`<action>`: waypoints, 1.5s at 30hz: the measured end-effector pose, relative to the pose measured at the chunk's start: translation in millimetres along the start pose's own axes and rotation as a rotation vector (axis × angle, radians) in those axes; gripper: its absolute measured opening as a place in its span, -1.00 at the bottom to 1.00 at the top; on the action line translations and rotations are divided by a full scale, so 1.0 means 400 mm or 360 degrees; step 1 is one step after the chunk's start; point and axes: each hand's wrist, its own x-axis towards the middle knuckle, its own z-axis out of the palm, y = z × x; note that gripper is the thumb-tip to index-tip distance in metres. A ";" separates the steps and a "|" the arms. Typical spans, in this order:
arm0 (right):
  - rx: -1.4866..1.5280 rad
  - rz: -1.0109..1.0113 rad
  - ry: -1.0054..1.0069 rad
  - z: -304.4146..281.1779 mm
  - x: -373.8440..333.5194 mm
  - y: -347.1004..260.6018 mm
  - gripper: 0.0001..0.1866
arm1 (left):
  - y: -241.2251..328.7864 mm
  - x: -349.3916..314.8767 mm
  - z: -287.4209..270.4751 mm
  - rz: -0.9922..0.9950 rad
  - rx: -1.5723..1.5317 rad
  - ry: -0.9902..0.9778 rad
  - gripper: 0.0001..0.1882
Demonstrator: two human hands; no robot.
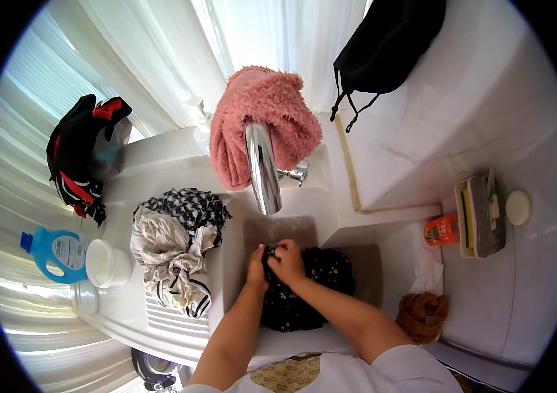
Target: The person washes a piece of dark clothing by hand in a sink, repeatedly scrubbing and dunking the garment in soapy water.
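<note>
A black garment with small pale and pink flowers lies bunched in the sink basin, partly in murky water. My left hand is closed on a fold of it near the basin's left side. Right beside it, my right hand grips the same dark cloth, fingers curled round it. The two hands are close together, just below the chrome faucet. No stream shows from the spout.
A pink fluffy towel drapes behind the faucet. Beige clothes and a black-and-white cloth lie left, beside a white tub and blue detergent bottle. Right stand a brush holder, orange packet and brown cloth.
</note>
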 end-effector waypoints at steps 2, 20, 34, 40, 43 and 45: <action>0.0246 -0.0489 0.0080 -0.036 -0.025 -0.144 -0.84 | 0.000 0.002 -0.005 -0.0163 -0.0433 -0.0161 -0.69; 0.0166 0.0047 0.0287 -0.038 0.021 -0.080 -0.71 | 0.053 -0.091 0.111 -0.0318 -0.0174 -0.0011 -0.69; -0.0746 -0.0421 -0.0218 -0.085 0.038 0.053 -0.63 | 0.001 -0.040 0.076 0.1148 0.1691 0.0380 -0.69; -0.0954 -0.0123 -0.0712 -0.059 0.020 0.104 -0.54 | -0.040 -0.017 -0.003 0.0608 0.2325 0.0332 -0.57; -0.0604 0.0243 -0.0582 -0.054 0.044 0.088 -0.61 | -0.047 0.046 -0.055 0.0419 0.1220 0.0183 -0.61; -0.0298 0.0238 -0.0354 -0.045 0.025 0.052 -0.61 | -0.018 0.016 -0.003 0.0078 -0.0094 0.0059 -0.62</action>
